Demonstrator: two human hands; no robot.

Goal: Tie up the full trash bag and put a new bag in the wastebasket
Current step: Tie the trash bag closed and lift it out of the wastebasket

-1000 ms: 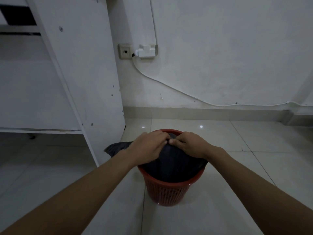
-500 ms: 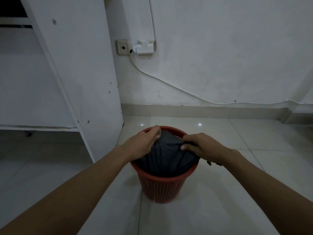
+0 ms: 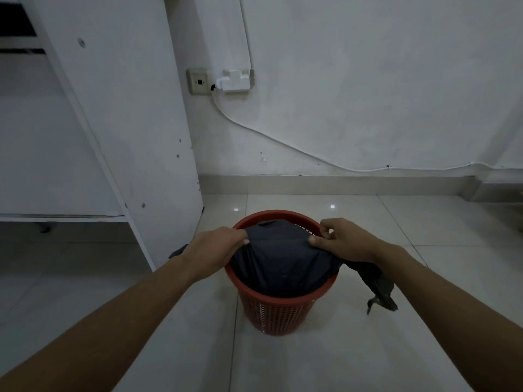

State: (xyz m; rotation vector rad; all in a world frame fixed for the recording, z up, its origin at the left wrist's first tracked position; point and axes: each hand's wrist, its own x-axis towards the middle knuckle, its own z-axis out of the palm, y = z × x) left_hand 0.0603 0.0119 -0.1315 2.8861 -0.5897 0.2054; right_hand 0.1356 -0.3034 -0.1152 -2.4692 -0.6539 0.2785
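Observation:
A red perforated wastebasket (image 3: 276, 312) stands on the tiled floor in the middle of the view. A black trash bag (image 3: 280, 264) fills its mouth, stretched taut between my hands. My left hand (image 3: 218, 247) grips the bag's edge at the basket's left rim, and a bit of bag shows behind my left wrist. My right hand (image 3: 339, 240) pinches the bag at the right rim. A loose end of the bag (image 3: 376, 290) hangs below my right wrist, outside the basket.
A white cabinet panel (image 3: 127, 123) stands close to the basket's left, with a low shelf edge (image 3: 56, 217) beside it. The wall behind carries a socket and adapter (image 3: 223, 80) with a white cable (image 3: 283, 142) running right above the skirting. Pale tiles surround the basket.
My hands have moved apart from the middle of the bag to the basket's left and right rims, pulling the bag wide. A loose end now hangs out on the right.

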